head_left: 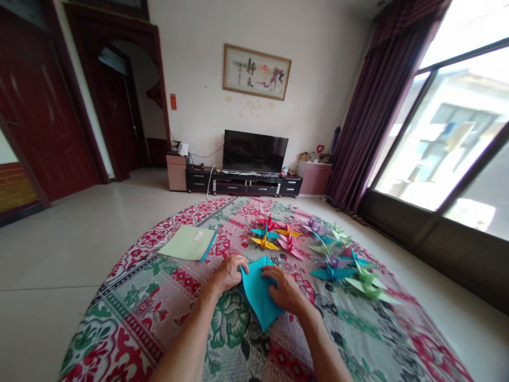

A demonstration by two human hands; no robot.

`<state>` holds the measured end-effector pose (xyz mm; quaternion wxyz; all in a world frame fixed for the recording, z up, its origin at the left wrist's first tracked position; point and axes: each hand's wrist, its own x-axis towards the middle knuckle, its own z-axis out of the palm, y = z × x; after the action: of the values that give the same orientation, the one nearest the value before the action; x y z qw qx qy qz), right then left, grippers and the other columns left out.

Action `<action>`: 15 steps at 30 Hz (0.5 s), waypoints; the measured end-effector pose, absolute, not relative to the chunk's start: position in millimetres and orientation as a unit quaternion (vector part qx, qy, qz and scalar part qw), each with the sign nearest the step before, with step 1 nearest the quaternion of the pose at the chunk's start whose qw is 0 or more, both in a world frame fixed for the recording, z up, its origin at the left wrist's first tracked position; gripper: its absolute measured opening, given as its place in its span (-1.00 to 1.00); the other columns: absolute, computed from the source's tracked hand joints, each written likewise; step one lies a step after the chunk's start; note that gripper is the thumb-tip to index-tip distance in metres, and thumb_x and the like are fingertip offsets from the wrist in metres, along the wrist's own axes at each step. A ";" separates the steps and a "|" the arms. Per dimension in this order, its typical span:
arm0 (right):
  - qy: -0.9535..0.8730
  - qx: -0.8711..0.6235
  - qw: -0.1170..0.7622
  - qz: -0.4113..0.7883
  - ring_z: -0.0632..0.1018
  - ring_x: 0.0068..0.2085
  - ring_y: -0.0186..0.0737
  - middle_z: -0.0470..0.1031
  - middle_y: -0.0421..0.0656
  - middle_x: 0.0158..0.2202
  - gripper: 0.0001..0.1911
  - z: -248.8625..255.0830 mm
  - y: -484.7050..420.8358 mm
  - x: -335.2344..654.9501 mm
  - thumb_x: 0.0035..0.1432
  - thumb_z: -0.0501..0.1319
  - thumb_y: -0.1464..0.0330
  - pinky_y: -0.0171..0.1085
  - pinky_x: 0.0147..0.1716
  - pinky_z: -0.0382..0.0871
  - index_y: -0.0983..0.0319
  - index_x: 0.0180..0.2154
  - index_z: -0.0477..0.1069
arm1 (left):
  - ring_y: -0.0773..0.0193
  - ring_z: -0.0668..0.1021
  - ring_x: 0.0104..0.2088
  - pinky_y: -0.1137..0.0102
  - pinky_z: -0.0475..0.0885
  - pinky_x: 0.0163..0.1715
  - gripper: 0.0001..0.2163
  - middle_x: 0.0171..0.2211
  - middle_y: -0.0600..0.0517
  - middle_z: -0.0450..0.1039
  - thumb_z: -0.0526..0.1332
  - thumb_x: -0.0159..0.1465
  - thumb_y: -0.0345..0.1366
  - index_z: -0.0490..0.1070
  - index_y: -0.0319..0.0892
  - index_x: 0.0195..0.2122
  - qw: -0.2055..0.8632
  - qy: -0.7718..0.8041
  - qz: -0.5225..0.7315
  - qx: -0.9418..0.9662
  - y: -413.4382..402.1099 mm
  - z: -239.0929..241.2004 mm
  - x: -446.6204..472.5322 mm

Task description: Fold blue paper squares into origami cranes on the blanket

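A blue sheet of origami paper (pixel 260 297) lies on the patterned tablecloth in front of me, turned like a diamond with one corner toward me. My left hand (pixel 230 272) pinches its left corner, which lifts slightly off the cloth. On the right part of the sheet rests my right hand (pixel 282 286), its fingers bent over the paper and partly hiding it. Beyond my hands stand several folded paper cranes, among them a yellow crane (pixel 264 242) and a pink crane (pixel 291 245).
To the left lies a stack of pale green paper (pixel 186 244) with a blue sheet beneath. More cranes, such as a blue crane (pixel 333 272) and a green crane (pixel 369 284), stand on the right. The round table's tablecloth (pixel 159 318) is floral. A television (pixel 254 153) stands beyond.
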<state>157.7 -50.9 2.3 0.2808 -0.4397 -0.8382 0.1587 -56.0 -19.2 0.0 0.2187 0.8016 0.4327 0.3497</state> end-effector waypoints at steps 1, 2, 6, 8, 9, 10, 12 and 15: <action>-0.836 -0.440 0.285 0.162 0.38 0.02 -0.14 0.39 -0.05 -0.01 -0.50 1.7 -51.9 157.9 -0.22 0.02 0.56 -0.13 0.06 0.17 0.24 -0.17 0.43 | 0.27 0.49 -0.18 0.40 0.34 -0.09 -0.65 -0.26 0.01 0.49 0.01 -0.18 -0.63 0.50 -0.18 -0.51 0.215 0.439 0.338 0.804 -19.5 0.9 -57.3; -0.834 -0.441 0.289 0.163 0.38 0.02 -0.14 0.39 -0.05 -0.01 -0.51 1.3 -53.1 157.6 -0.21 0.03 0.55 -0.13 0.06 0.17 0.25 -0.16 0.43 | 0.26 0.48 -0.15 0.39 0.33 -0.07 -0.65 -0.23 0.00 0.48 0.01 -0.18 -0.62 0.50 -0.17 -0.50 0.210 0.446 0.326 0.807 -20.0 1.6 -58.8; -0.830 -0.443 0.298 0.162 0.36 0.03 -0.13 0.38 -0.04 0.00 -0.55 1.0 -57.9 154.4 -0.15 0.06 0.52 -0.11 0.07 0.17 0.24 -0.14 0.41 | 0.22 0.41 -0.03 0.34 0.26 0.02 -0.65 -0.07 -0.01 0.41 0.04 -0.14 -0.59 0.52 -0.14 -0.42 0.200 0.473 0.273 0.813 -23.8 5.1 -64.5; -0.828 -0.446 0.300 0.162 0.36 0.04 -0.12 0.38 -0.04 0.00 -0.56 1.7 -59.8 153.0 -0.14 0.06 0.51 -0.11 0.07 0.16 0.24 -0.14 0.41 | 0.18 0.36 0.03 0.31 0.22 0.06 -0.60 -0.01 -0.01 0.36 0.07 -0.14 -0.57 0.52 -0.11 -0.33 0.205 0.474 0.250 0.819 -26.2 7.7 -66.1; -0.826 -0.448 0.300 0.162 0.35 0.04 -0.12 0.38 -0.03 0.00 -0.56 2.1 -60.6 152.5 -0.14 0.06 0.52 -0.11 0.07 0.16 0.24 -0.15 0.42 | 0.16 0.34 0.05 0.29 0.20 0.07 -0.57 0.02 -0.01 0.33 0.08 -0.14 -0.56 0.51 -0.10 -0.27 0.207 0.474 0.241 0.821 -27.4 9.1 -66.7; -0.825 -0.450 0.302 0.162 0.36 0.04 -0.12 0.38 -0.03 0.00 -0.56 2.7 -61.2 152.2 -0.15 0.06 0.52 -0.10 0.07 0.16 0.25 -0.15 0.42 | 0.13 0.31 0.08 0.27 0.18 0.08 -0.54 0.04 -0.01 0.30 0.09 -0.15 -0.55 0.50 -0.08 -0.23 0.208 0.475 0.234 0.823 -28.4 10.7 -67.2; -0.823 -0.452 0.306 0.160 0.36 0.03 -0.12 0.38 -0.03 0.00 -0.56 3.8 -62.1 151.8 -0.15 0.06 0.52 -0.10 0.07 0.17 0.25 -0.16 0.42 | 0.07 0.27 0.10 0.24 0.16 0.09 -0.52 0.07 -0.01 0.27 0.12 -0.16 -0.53 0.49 -0.05 -0.18 0.202 0.478 0.224 0.825 -30.3 14.1 -68.4; -0.822 -0.451 0.310 0.158 0.38 0.02 -0.13 0.39 -0.03 -0.01 -0.57 5.0 -62.3 151.5 -0.14 0.06 0.52 -0.11 0.06 0.18 0.25 -0.16 0.42 | 0.02 0.27 0.08 0.23 0.17 0.08 -0.53 0.06 -0.02 0.27 0.15 -0.16 -0.49 0.49 -0.06 -0.18 0.191 0.482 0.208 0.829 -32.9 19.7 -71.1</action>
<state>151.5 -62.3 5.0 0.3100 -0.4513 -0.8218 0.1579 -71.1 -32.9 19.7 0.1911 0.8294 0.4822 0.2077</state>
